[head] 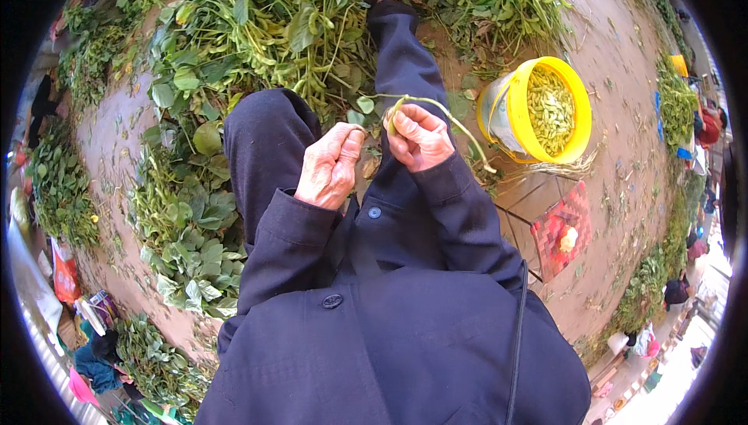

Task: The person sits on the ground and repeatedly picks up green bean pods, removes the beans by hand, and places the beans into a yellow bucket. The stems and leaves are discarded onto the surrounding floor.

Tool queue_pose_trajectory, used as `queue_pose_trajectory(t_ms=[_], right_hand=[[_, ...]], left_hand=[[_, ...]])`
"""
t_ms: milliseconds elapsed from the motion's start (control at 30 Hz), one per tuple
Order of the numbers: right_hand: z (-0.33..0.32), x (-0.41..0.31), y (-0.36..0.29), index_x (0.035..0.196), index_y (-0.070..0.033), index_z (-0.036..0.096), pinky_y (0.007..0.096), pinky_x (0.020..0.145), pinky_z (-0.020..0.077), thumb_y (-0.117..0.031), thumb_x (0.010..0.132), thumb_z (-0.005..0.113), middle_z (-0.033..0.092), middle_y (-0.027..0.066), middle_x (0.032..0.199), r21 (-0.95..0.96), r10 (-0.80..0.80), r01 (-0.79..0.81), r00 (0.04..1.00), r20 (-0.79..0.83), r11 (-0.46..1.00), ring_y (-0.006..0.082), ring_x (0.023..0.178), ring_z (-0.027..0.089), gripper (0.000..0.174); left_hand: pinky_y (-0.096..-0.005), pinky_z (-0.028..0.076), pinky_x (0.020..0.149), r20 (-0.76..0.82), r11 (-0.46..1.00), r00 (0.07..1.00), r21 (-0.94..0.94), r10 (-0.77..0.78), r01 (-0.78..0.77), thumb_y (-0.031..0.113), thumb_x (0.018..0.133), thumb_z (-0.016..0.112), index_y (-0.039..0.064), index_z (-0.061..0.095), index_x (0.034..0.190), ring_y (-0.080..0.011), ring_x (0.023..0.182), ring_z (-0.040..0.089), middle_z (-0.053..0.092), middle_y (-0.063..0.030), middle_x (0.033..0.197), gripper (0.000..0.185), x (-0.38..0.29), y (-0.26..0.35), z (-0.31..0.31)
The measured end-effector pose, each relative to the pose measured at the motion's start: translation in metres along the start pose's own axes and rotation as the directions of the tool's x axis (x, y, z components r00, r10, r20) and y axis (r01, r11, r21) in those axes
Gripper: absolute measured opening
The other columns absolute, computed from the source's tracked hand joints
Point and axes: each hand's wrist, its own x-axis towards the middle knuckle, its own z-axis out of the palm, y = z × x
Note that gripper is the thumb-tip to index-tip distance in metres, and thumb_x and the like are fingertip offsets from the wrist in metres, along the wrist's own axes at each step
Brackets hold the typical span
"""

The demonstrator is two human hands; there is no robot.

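In the middle of the view my right hand [422, 137] pinches a thin green soybean stem [450, 114] that has a pod [395, 114] at the fingertips. The stem's bare end droops to the right, and a small leaf [366, 104] hangs at its other side. My left hand [333, 165] is closed, a short gap to the left of the right hand. A small brownish bit shows at its thumb tip; whether it is gripped is unclear. To the right of my hands a yellow-rimmed bucket [579, 133] holds many picked pods [550, 110].
Heaps of soybean plants [280, 33] lie ahead and along my left side [198, 232]. Another heap [497, 1] is beyond the bucket. A low seat with a red woven cover [549, 249] stands at right. Other people sit near heaps at the rim, one at lower left [96, 361].
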Motion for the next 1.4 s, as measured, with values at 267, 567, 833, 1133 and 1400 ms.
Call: queue_pose_trajectory(t_ms=[267, 567, 833, 1133, 1400], right_hand=[[0.008, -0.042, -0.008, 0.084, -0.001, 0.060, 0.0172, 0.055, 0.0370, -0.006, 0.081, 0.060, 0.058, -0.0005, 0.074, -0.459, 0.175, -0.071, 0.966, 0.189, 0.886, 0.0028, 0.061, 0.048, 0.006], [0.026, -0.040, -0.008, 0.093, -0.001, 0.062, 0.0187, 0.043, 0.0336, -0.017, 0.087, 0.054, 0.057, -0.0003, 0.066, -0.569, 0.165, -0.099, 0.984, 0.065, 0.816, 0.0030, 0.045, 0.042, 0.019], [0.042, 0.000, 0.019, 0.079, -0.001, 0.060, 0.0201, 0.047, 0.0368, -0.012, 0.085, 0.054, 0.058, 0.0002, 0.063, -0.745, 0.183, 0.140, 0.925, 0.333, 0.653, 0.0043, 0.051, 0.047, 0.014], [0.013, 0.086, -0.148, 0.089, -0.001, 0.063, 0.0178, 0.035, 0.0345, -0.012, 0.083, 0.054, 0.061, 0.0045, 0.066, -0.876, -0.520, 0.243, 0.854, -0.010, 0.417, 0.0048, 0.042, 0.048, 0.016], [-0.024, 0.158, -0.124, 0.094, -0.002, 0.058, 0.0275, 0.049, 0.0483, -0.019, 0.079, 0.059, 0.060, 0.0105, 0.084, -0.966, -0.655, 0.234, 0.749, 0.106, 0.111, 0.0166, 0.060, 0.060, 0.023]], left_hand=[[-0.0173, 0.023, 0.035, 0.405, 0.426, 0.770, -0.660, -0.493, 0.619, 0.030, 0.089, 0.051, -0.001, 0.057, 0.093, -0.0022, 0.041, 0.032, 0.055, -0.0037, 0.069, 0.032, 0.012, -0.014, 0.019], [-0.0177, 0.022, 0.035, 0.145, 0.501, 0.889, -0.782, -0.434, 0.372, 0.009, 0.080, 0.063, 0.000, 0.058, 0.089, -0.0020, 0.039, 0.035, 0.057, -0.0023, 0.066, 0.014, 0.012, -0.018, -0.005], [-0.0189, 0.037, 0.051, -0.310, 0.826, 0.877, -0.542, -0.368, 0.154, 0.008, 0.084, 0.057, 0.002, 0.053, 0.104, -0.0037, 0.058, 0.045, 0.055, 0.0010, 0.073, 0.021, 0.017, -0.013, -0.023], [-0.0171, 0.029, 0.040, -0.166, 0.695, 0.801, -0.617, -0.575, 0.371, 0.008, 0.084, 0.055, 0.003, 0.054, 0.098, -0.0022, 0.045, 0.038, 0.058, -0.0025, 0.071, 0.016, 0.000, -0.080, -0.043], [-0.0210, 0.041, 0.060, -0.103, 0.733, 0.847, -0.562, -0.521, 0.383, 0.006, 0.082, 0.055, -0.001, 0.055, 0.090, -0.0065, 0.065, 0.050, 0.055, -0.0005, 0.070, 0.011, 0.010, -0.078, -0.029]])
